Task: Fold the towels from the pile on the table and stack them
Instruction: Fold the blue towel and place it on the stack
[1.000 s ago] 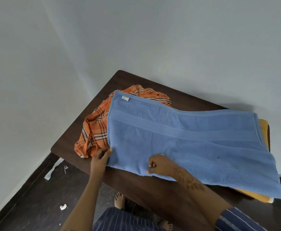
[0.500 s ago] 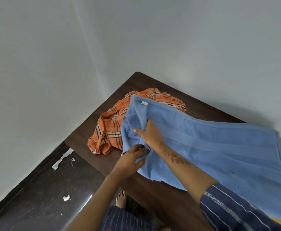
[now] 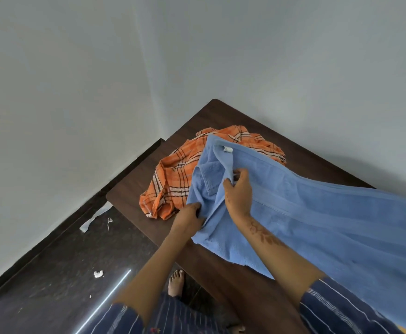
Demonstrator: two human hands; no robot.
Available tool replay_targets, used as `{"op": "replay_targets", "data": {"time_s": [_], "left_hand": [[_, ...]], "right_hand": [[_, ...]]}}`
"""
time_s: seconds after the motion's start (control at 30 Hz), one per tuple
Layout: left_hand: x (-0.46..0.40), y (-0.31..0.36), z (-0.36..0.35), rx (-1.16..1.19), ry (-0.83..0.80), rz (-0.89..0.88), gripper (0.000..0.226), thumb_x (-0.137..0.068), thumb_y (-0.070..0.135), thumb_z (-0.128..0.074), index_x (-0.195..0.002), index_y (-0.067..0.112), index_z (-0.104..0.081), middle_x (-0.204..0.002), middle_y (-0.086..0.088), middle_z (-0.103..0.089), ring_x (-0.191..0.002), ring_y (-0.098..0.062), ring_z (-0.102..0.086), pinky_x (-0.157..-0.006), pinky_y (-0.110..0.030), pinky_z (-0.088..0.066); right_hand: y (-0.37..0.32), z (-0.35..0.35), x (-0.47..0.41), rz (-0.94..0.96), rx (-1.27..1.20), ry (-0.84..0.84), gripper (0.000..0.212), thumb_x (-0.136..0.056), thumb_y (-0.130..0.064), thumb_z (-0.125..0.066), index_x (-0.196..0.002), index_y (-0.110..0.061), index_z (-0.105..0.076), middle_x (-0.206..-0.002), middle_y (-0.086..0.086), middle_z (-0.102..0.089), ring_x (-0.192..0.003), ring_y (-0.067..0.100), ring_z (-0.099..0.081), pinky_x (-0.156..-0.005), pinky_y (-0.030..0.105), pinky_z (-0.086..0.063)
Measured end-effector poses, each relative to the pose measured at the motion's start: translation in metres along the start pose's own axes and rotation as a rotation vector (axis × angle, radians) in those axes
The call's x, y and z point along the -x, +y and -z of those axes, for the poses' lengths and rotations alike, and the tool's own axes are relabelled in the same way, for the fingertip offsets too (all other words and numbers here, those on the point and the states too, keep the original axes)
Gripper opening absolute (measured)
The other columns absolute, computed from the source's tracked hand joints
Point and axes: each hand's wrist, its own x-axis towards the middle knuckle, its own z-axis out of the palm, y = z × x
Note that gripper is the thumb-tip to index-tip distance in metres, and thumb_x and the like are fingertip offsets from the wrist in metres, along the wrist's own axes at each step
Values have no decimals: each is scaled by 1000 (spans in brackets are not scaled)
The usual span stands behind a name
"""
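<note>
A large blue towel (image 3: pixel 317 218) lies spread across the dark wooden table (image 3: pixel 134 189), its left end bunched and lifted. My left hand (image 3: pixel 190 216) grips the lower left corner of the blue towel. My right hand (image 3: pixel 239 191) pinches the towel's left edge higher up, near the white label. An orange plaid towel (image 3: pixel 173 179) lies crumpled on the table behind and left of the blue one, partly covered by it.
The table stands in a room corner with pale walls at left and behind. Dark floor (image 3: pixel 52 273) lies to the left, with a white paper strip (image 3: pixel 94 216) and small scraps on it. My bare foot (image 3: pixel 176 282) shows under the table edge.
Both hands lifted the blue towel's left end off the table and gathered it. The right hand moved from the near edge up to the left edge. The camera view shifted left.
</note>
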Motion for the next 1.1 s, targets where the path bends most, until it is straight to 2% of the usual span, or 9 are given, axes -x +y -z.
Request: {"op": "replay_targets", "data": {"time_s": [0.07, 0.17, 0.33, 0.4, 0.53, 0.77, 0.83, 1.0, 1.1], "left_hand": [[4, 2, -1, 97, 103, -62, 25, -81, 8, -55, -67, 22, -41, -76, 2, -48, -71, -21, -49, -62, -25, -31], [5, 1, 1, 268, 134, -193, 15, -78, 11, -62, -72, 14, -49, -73, 9, -42, -65, -9, -40, -60, -16, -31], [2, -8, 13, 422, -22, -239, 30, -89, 13, -57, -118, 7, -53, -100, 0, -60, -80, -14, -56, -69, -11, -43], [4, -10, 15, 340, -42, -286, 32, -92, 9, -54, -124, 8, -50, -98, 4, -56, -76, -9, -53, -66, -7, -38], [3, -21, 23, 135, -51, -404, 25, -93, 19, -51, -118, 16, -55, -97, 10, -50, -81, -8, -49, -74, -15, -38], [-1, -23, 31, -218, 48, -618, 44, -86, 43, -34, -106, 19, -65, -98, 2, -63, -74, -18, -60, -56, -28, -45], [-3, -22, 34, -267, 55, -657, 40, -88, 44, -37, -94, 17, -65, -89, 2, -63, -68, -19, -60, -53, -25, -38], [-3, -40, 53, -322, -311, -82, 57, -89, 63, -42, -117, 16, -59, -104, -10, -65, -88, -22, -59, -78, -34, -47], [-6, -51, 66, 197, -547, 365, 74, -85, 68, -45, -134, 12, -46, -131, -15, -52, -102, -34, -60, -71, -38, -54]], "right_hand": [[-6, -3, -5, 28, -21, 74, 25, -88, -6, -52, -113, -9, -50, -103, 4, -58, -80, 15, -57, -61, 25, -49], [-9, 0, -20, 154, 58, 120, 46, -87, 1, -51, -132, -7, -42, -126, 10, -51, -104, 22, -58, -73, 28, -55], [-5, -13, -30, 301, 652, -446, 94, -83, -14, -68, -151, -25, -4, -149, 15, -20, -116, 31, -52, -84, 40, -54], [-4, -22, -30, 387, 891, -482, 82, -87, -12, -61, -150, -27, -11, -150, 17, -18, -113, 32, -53, -79, 38, -52], [-11, -16, -44, 355, 759, -267, 40, -91, -12, -52, -131, -13, -44, -136, 11, -42, -104, 30, -57, -70, 36, -48], [-14, -19, -51, 228, 721, -618, 96, -74, -38, -76, -147, -18, -17, -152, 13, -12, -129, 35, -34, -96, 44, -45], [-9, -26, -44, 304, 835, -576, 85, -79, -32, -72, -146, -21, -21, -150, 13, -18, -124, 33, -41, -91, 42, -49], [5, -5, -57, 320, 493, -157, 21, -89, -9, -53, -111, -12, -53, -112, 5, -54, -86, 23, -59, -66, 34, -49], [9, 10, -63, 345, 453, -172, 15, -86, -6, -54, -101, -8, -54, -105, 7, -54, -80, 24, -56, -60, 37, -47]]}}
